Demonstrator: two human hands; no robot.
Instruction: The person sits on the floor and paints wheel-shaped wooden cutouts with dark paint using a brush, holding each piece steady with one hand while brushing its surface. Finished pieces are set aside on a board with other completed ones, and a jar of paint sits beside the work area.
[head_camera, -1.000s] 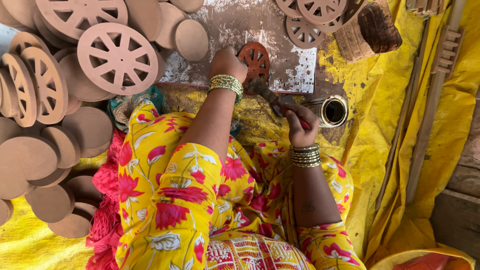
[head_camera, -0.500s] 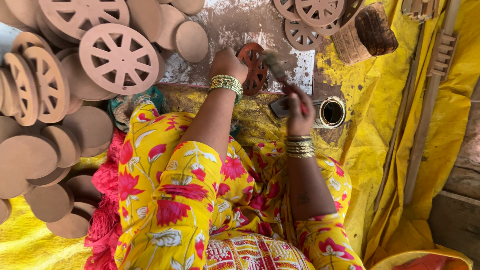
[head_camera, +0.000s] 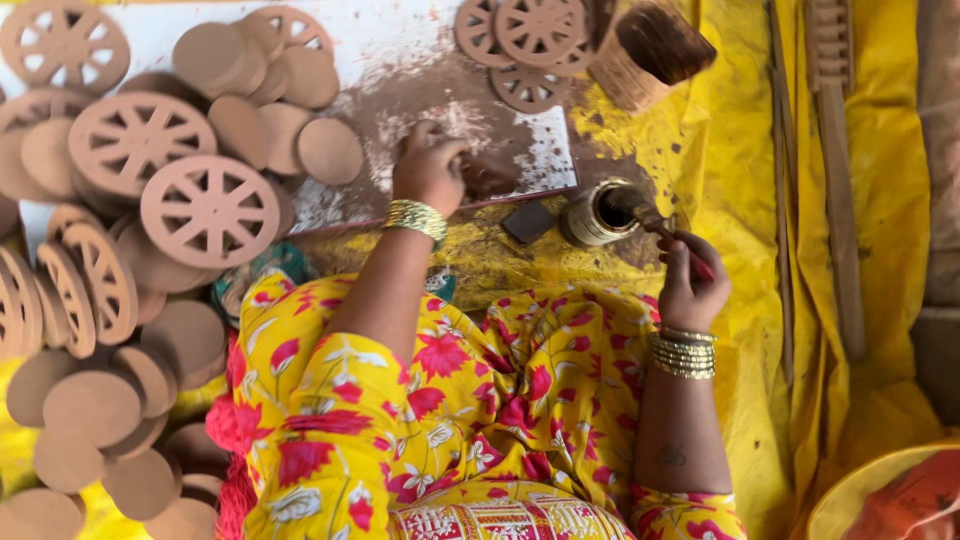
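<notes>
Head view: left hand (head_camera: 428, 168) presses a brown wheel (head_camera: 487, 178) onto the board (head_camera: 380, 45); right hand (head_camera: 690, 285) grips a brush (head_camera: 665, 232) at the tin (head_camera: 598, 212).

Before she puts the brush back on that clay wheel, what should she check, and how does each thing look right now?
1. Brush gripped in the right hand: ok.
2. Brush tip at the mouth of the small paint tin: ok.
3. Paint loaded on the bristles: cannot tell.
4. Left hand pressing the wheel down on the board: ok.
5. Tin upright on the yellow cloth: ok.
6. How much of the wheel is unpainted: cannot tell, the hand hides much of it.
</notes>
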